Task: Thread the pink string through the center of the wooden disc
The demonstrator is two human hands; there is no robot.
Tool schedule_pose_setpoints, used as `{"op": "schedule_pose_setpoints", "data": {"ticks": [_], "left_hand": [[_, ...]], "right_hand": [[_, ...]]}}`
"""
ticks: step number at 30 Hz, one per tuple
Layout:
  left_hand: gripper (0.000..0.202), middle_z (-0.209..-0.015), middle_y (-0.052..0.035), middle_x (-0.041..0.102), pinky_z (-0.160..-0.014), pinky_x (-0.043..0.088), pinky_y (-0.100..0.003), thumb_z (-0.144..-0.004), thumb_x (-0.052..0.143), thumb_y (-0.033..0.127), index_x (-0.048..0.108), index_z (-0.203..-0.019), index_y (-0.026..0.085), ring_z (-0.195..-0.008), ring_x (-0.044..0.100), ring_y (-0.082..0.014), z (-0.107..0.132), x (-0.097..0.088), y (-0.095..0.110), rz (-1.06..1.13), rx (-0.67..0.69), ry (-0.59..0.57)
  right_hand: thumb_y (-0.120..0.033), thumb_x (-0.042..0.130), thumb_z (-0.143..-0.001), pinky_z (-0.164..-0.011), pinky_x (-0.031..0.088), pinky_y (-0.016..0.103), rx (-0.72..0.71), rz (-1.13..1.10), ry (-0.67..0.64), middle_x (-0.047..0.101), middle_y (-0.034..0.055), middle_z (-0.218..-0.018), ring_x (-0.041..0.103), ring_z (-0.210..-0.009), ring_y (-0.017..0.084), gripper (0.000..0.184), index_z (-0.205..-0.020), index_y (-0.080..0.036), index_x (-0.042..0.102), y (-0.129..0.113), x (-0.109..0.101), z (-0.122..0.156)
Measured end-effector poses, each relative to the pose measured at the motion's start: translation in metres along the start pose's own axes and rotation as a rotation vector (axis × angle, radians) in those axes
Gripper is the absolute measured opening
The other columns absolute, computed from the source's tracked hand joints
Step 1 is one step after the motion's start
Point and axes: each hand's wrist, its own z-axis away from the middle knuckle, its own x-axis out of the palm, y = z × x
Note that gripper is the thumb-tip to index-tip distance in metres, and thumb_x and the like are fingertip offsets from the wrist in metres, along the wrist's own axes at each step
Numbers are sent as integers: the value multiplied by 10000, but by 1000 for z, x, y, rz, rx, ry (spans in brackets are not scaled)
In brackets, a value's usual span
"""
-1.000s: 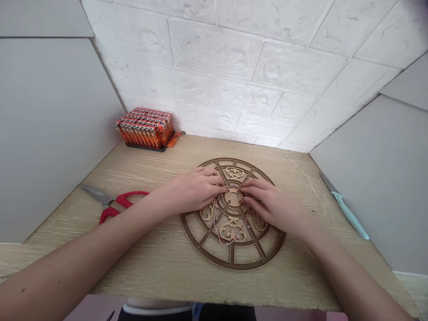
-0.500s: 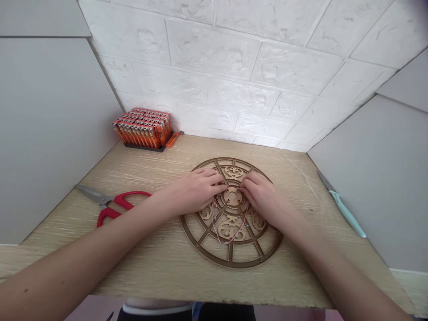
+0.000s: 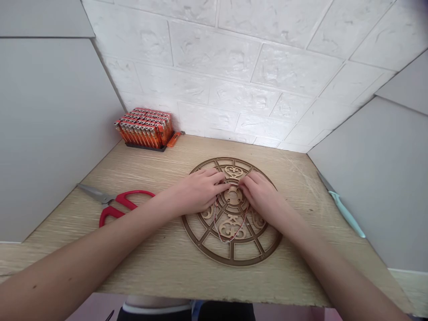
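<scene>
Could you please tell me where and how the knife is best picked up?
The knife is probably best gripped by its blue handle, from the near left: the handle lies nearer, the blade points away, and the grey panel runs close along the right.

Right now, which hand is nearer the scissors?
Left. The left hand is right of the scissors, over the wooden disc; the right hand is farther right, past the disc's center.
</scene>
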Motion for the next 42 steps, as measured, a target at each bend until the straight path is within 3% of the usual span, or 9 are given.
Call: {"op": "schedule_pose_setpoints", "data": {"ticks": [13,26,35,42], "left_hand": [[449,-1153,-84,477,-896,400,-317,-879,404,222,456,-1325,206,-1024,434,-178,0,0,2,-3,-22,-5],[370,-1127,-76,480,-881,405,-315,-892,385,244,540,-1226,207,-1015,439,-181,1,-1,2,-7,-27,8],[321,-1098,-78,483,-884,401,-322,-893,386,245,557,-1160,191,-1002,442,-183,0,-2,1,43,-30,-7],[236,-1053,-41,480,-866,368,-250,-890,414,219,613,-1015,239,-985,424,-134,3,-15,-2,289,22,-63]], "right_hand": [[-67,479,-904,-767,440,270,-23,65,-68,502,69,-995,470,-903,183,105,-973,-137,517,-4,-6,1],[-13,531,-845,-794,452,310,-14,140,-130,502,89,-1000,457,-952,218,160,-967,-110,571,-16,-11,5],[-79,447,-913,-799,448,306,30,0,24,516,75,-959,480,-883,192,185,-1043,-128,569,-7,-7,7],[-207,419,-960,-801,447,309,47,-82,50,535,68,-966,507,-891,188,203,-1091,-163,568,-5,-17,10]]}}
